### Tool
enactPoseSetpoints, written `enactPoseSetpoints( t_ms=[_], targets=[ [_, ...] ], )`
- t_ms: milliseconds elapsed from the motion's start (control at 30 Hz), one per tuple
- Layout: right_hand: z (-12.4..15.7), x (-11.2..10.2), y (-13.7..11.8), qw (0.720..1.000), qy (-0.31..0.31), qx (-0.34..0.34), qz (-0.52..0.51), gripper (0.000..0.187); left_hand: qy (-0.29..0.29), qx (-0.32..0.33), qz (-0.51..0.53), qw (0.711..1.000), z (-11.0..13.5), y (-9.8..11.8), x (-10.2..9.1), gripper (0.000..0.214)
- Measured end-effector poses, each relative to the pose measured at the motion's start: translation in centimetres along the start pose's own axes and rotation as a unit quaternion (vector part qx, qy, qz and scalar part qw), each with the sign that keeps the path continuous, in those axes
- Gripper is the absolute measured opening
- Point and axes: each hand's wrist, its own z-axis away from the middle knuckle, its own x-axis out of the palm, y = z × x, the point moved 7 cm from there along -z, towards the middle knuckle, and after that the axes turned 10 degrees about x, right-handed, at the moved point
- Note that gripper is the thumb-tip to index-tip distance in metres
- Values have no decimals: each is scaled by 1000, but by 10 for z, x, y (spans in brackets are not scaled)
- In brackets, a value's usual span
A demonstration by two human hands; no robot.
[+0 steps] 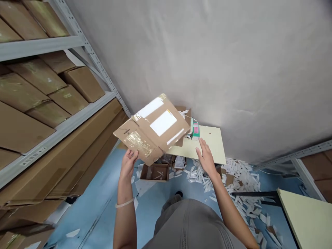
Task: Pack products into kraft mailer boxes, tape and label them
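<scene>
My left hand [129, 161] grips the lower edge of a flat cardboard box [153, 128] with white labels and clear tape, held tilted in the air over the near end of a pale yellow table [207, 145]. My right hand [206, 156] is open, fingers stretched flat, hovering over the table's front part and holding nothing. A small green and pink packet [195, 130] lies on the table just beyond the fingertips. A white bangle [124, 203] sits on my left wrist.
A metal shelf rack [52, 131] stacked with brown cartons fills the left. Several white paper strips [238, 180] litter the blue floor, with a small open carton [155, 172] under the table. Another pale table [308, 218] stands at lower right. A grey wall is behind.
</scene>
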Motion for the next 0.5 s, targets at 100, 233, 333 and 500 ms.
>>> enactPoseSetpoints(
  t_ms=[100, 233, 333, 500],
  targets=[
    [18, -49, 31, 998, 34, 35, -31, 65, -91, -27, -16, 995, 38, -15, 56, 66],
    [66, -116, 98, 985, 88, 118, -88, 69, -228, -72, -32, 970, 103, -45, 145, 68],
    [118, -167, 159, 958, 159, 197, -133, 68, -315, -90, -44, 944, 158, -66, 211, 68],
    [220, -242, 238, 896, 263, 298, -199, 62, -419, -84, -72, 901, 241, -91, 307, 64]
  ],
)
